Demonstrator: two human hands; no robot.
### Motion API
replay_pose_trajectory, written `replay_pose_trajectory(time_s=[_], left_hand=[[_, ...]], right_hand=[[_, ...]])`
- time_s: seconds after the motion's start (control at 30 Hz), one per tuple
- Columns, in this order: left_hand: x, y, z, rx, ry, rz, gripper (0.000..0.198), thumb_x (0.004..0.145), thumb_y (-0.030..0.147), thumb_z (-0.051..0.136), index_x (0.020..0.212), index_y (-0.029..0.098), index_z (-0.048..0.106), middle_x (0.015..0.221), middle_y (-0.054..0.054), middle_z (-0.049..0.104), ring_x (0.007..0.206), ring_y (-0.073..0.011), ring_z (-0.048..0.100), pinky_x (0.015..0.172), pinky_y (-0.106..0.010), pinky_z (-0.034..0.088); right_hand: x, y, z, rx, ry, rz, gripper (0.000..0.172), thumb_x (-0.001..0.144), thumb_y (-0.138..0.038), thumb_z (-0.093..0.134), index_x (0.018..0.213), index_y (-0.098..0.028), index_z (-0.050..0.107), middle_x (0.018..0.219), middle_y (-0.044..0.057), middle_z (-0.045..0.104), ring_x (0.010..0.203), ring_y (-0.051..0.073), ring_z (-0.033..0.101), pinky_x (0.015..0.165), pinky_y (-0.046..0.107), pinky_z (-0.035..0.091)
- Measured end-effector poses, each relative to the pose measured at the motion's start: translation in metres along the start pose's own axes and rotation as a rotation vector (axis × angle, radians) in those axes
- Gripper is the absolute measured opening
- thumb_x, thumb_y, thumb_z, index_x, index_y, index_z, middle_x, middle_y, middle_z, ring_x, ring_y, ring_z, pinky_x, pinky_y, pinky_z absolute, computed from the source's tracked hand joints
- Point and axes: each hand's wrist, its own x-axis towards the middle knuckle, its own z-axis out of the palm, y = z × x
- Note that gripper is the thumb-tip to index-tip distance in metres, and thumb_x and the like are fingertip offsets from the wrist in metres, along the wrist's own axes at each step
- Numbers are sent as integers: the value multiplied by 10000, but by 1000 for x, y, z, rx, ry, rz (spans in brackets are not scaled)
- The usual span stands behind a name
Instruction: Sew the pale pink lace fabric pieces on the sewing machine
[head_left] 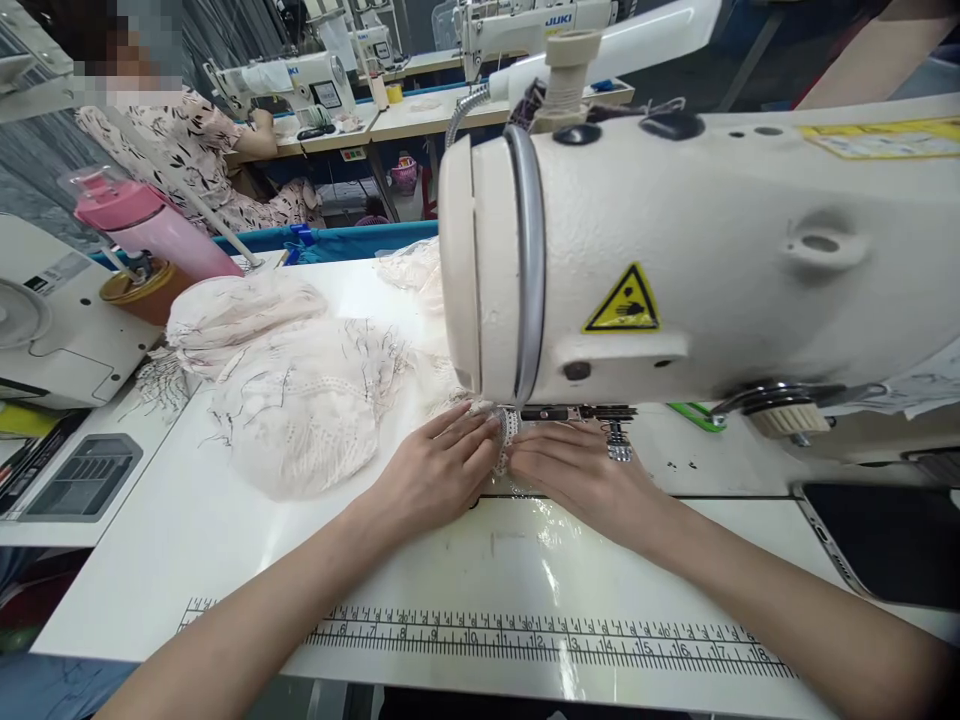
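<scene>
The lace [508, 441] lies on the desk [435, 575] below the head of the sewing machine [675, 250], which looms from 12 round to 3 o'clock of it. The left hand [448, 465] is on its 9 o'clock side, the right hand [581, 472] on its 3 o'clock side. Both are palm down, fingers extended and fingertips at the lace; whether they pinch it or merely press, I cannot tell, as the fingertips are partly hidden. Pale cloth [307, 415] with loose threads is heaped at 9 o'clock. A green tool [697, 418] lies at 3 o'clock, and a phone [885, 540] between 3 and 4. A printed ruler [525, 635] crosses 6 o'clock. Farther out, at 10 o'clock, are a brown cup [137, 295], a pink bottle [176, 232] and, beyond, a seated person [180, 140] in patterned clothes.
</scene>
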Motion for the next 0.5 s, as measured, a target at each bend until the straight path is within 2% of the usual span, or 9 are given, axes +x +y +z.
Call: replay_pose_trajectory(time_s=[0.3,0.5], left_hand=[[0,-2,2,-5,-13,-69,200,964,153,416,1012,126,608,1189,-98,692,1132,-197,652,1077,-375,488],[0,-2,4,5,-47,-108,191,919,126,432,1033,135,585,1219,-112,673,1181,-225,621,1086,-414,472]], right_hand=[[0,-1,3,27,-26,60,225,964,-88,465,907,-196,653,890,15,705,872,134,642,796,266,508],[-1,2,7,24,-29,93,217,960,-114,479,906,-215,664,936,18,701,886,151,649,823,297,527]])
